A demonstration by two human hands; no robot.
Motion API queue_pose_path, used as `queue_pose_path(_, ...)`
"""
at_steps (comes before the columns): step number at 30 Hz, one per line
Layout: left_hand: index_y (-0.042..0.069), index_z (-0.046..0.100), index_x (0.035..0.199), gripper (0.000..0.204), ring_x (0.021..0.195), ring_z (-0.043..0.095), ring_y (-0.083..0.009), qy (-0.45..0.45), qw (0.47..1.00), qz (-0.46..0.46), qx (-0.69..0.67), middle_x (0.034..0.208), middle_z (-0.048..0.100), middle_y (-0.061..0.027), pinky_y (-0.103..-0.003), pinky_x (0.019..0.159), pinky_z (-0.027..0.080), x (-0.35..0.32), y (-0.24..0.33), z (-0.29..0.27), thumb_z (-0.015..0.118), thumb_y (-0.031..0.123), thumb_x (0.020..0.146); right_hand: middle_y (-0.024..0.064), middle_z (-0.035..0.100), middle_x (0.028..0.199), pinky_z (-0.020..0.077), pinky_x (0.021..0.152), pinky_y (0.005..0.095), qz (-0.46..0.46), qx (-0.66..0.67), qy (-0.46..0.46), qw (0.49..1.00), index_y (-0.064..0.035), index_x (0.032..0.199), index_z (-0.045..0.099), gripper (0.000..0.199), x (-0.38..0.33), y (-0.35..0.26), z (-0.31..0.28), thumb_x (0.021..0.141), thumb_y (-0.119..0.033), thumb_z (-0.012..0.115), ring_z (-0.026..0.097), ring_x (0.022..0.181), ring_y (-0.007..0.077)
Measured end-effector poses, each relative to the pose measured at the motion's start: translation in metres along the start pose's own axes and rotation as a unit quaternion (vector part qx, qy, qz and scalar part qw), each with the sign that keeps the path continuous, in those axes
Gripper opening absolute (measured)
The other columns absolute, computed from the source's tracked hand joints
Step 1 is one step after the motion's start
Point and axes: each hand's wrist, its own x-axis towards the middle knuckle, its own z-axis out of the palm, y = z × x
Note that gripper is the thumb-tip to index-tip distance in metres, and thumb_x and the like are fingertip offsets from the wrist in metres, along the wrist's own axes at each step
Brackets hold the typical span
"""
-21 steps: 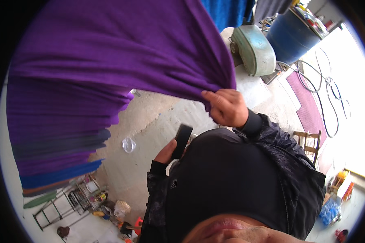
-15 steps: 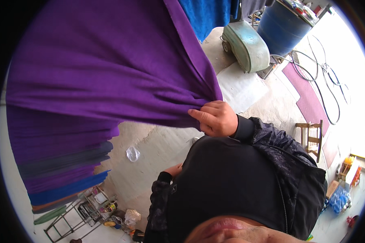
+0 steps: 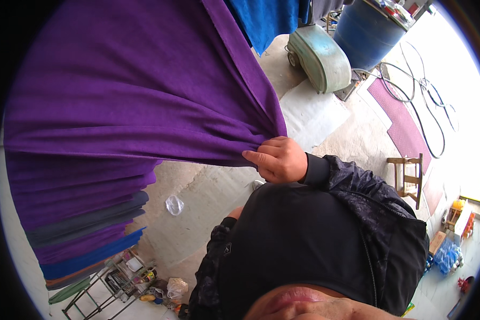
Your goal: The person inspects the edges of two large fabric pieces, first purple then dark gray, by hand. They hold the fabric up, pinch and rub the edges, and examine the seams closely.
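Observation:
A large sheet of purple cloth hangs across the upper left and is drawn out toward me at one corner. My right hand is closed around that gathered corner in front of my chest, and folds fan out from the fist. Lower left, more hanging cloths show in layers: purple, a dark grey cloth and a blue cloth. My left hand is low at my left side, mostly hidden by my body, and its fingers do not show.
Another blue cloth hangs at the top, near a pale green wheeled machine and a blue barrel. A black hose loops over the floor at right, by a wooden stool. A metal rack stands lower left.
My right hand keeps its hold on the purple cloth and has shifted slightly left in view. The cloth's folds have changed a little. My left arm has moved slightly, its hand now more hidden.

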Motion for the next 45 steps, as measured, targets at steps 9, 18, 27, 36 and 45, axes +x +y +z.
queue_pose_path(9,-0.002,0.052,0.158,0.065,0.129,0.066,-0.026,0.032,0.999,-0.026,-0.031,0.148,0.067,-0.0194,-0.038,0.111,0.05,0.01,-0.021,-0.016,0.066,0.032,0.104,0.0103,0.065,0.079,0.0546,0.061,0.0444,0.003,-0.011,0.023,1.0,0.0032,0.124,0.073,0.05,0.003,-0.002,0.004,0.075,0.006,0.069,0.066,0.067,0.0304)
queue_pose_path(18,-0.005,0.04,0.165,0.086,0.138,0.059,-0.0227,0.095,0.938,0.243,-0.228,0.156,0.059,-0.0175,-0.037,0.116,0.047,-0.017,0.084,-0.071,0.077,0.04,0.102,0.012,0.066,0.078,0.0536,0.059,0.0458,0.043,0.101,0.054,0.992,0.0037,0.12,0.073,0.042,0.022,-0.019,0.014,0.079,0.008,0.066,0.067,0.066,0.0324)
queue_pose_path(27,-0.001,0.06,0.142,0.037,0.129,0.062,-0.0212,0.05,0.891,0.415,-0.179,0.134,0.066,-0.0092,-0.039,0.115,0.048,-0.14,0.283,-0.102,0.055,0.024,0.115,0.0171,0.067,0.094,0.0549,0.075,0.0472,0.012,0.14,0.056,0.988,0.0031,0.123,0.073,0.037,0.039,-0.039,0.041,0.087,0.003,0.069,0.067,0.084,0.0378)
queue_pose_path(36,0.001,0.032,0.168,0.093,0.15,0.049,-0.0296,-0.058,0.767,0.446,-0.458,0.164,0.048,-0.012,-0.048,0.128,0.037,-0.159,0.25,-0.091,0.082,0.038,0.098,0.0109,0.059,0.156,0.0424,0.121,0.04,0.5,0.527,0.088,0.681,-0.0005,0.168,0.037,0.095,-0.016,-0.033,0.078,0.104,-0.064,0.066,0.058,0.138,0.023)
queue_pose_path(45,0.002,0.025,0.172,0.112,0.158,0.041,-0.0347,-0.176,0.755,0.419,-0.472,0.174,0.039,-0.014,-0.055,0.131,0.032,-0.145,0.176,-0.078,0.086,0.051,0.091,0.0175,0.057,0.159,0.0446,0.117,0.0458,0.543,0.578,0.092,0.603,-0.0035,0.161,0.047,0.092,-0.08,-0.033,0.127,0.103,-0.075,0.058,0.059,0.138,0.0257)
